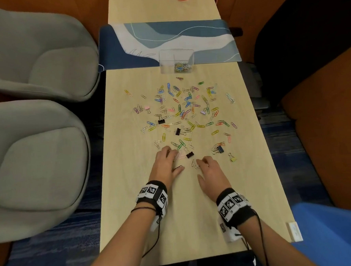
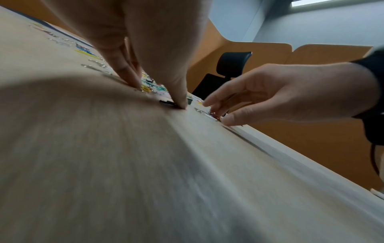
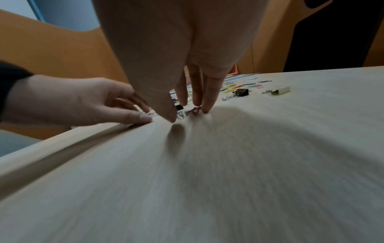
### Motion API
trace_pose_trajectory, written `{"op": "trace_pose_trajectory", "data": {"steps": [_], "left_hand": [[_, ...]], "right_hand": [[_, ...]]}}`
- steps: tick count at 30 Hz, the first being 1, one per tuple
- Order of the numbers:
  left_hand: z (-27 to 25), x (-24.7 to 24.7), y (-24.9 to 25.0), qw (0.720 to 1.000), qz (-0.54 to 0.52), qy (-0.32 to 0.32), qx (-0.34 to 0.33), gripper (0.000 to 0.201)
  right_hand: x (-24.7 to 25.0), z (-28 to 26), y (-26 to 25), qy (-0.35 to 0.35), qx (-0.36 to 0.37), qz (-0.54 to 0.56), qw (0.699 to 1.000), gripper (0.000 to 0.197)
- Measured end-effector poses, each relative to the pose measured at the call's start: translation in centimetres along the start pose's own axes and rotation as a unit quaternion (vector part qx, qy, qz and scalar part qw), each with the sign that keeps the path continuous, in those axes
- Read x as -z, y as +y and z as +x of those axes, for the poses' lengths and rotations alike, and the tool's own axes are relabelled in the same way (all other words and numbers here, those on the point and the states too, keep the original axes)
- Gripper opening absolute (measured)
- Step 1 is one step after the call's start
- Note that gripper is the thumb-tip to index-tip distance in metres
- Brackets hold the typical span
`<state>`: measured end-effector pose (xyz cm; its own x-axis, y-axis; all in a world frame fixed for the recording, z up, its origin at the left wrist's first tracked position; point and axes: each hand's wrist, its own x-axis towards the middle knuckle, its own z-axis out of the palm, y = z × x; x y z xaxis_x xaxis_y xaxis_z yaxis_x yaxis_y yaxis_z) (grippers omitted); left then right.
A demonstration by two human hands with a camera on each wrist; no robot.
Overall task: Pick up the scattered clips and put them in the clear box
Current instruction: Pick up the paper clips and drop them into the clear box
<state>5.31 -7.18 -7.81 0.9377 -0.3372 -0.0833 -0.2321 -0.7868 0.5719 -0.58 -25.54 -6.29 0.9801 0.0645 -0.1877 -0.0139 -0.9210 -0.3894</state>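
Both hands work at the near edge of the scatter on the light wooden counter (image 1: 245, 180). The left hand (image 1: 166, 163) reaches forward with its fingers (image 2: 124, 69) bent down onto the surface among pink and silver paper clips (image 1: 179, 155), thumb tip pressing beside a thin black clip (image 1: 178, 167); whether its grip has closed on any clip cannot be told. The right hand (image 1: 211, 171) stands just beside it, fingertips (image 3: 204, 98) pointing down onto a small bunch of silver paper clips (image 1: 195, 163), thumb apart from the fingers, so its grip reads as spread and touching, not clamped.

A black binder clip (image 1: 189, 154) lies between the two hands, just ahead of them. Another dark binder clip (image 1: 219, 149) and a yellow-green binder clip (image 1: 232, 159) lie to the right. Beyond, the scattered clips (image 1: 185, 109), in many colours, cover the middle of the counter.

The clear box (image 1: 176, 60) stands at the far edge of the scatter, partly on a blue patterned mat (image 1: 210, 38), with a small heap of coloured clips in its right compartment. Two grey chairs (image 1: 38, 153) stand to the left.
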Motion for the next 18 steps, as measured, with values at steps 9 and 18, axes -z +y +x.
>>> {"op": "trace_pose_trajectory", "data": {"steps": [9,18], "left_hand": [[2.0,-0.1,0.0,0.999,0.025,0.022,-0.032,0.01],[3.3,2.1,0.7,0.994,-0.08,0.037,0.07,0.016]], "right_hand": [[0.3,0.9,-1.8,-0.049,0.035,-0.088,0.994,0.051],[2.5,4.3,-1.8,-0.114,0.033,-0.137,0.984,0.022]]}}
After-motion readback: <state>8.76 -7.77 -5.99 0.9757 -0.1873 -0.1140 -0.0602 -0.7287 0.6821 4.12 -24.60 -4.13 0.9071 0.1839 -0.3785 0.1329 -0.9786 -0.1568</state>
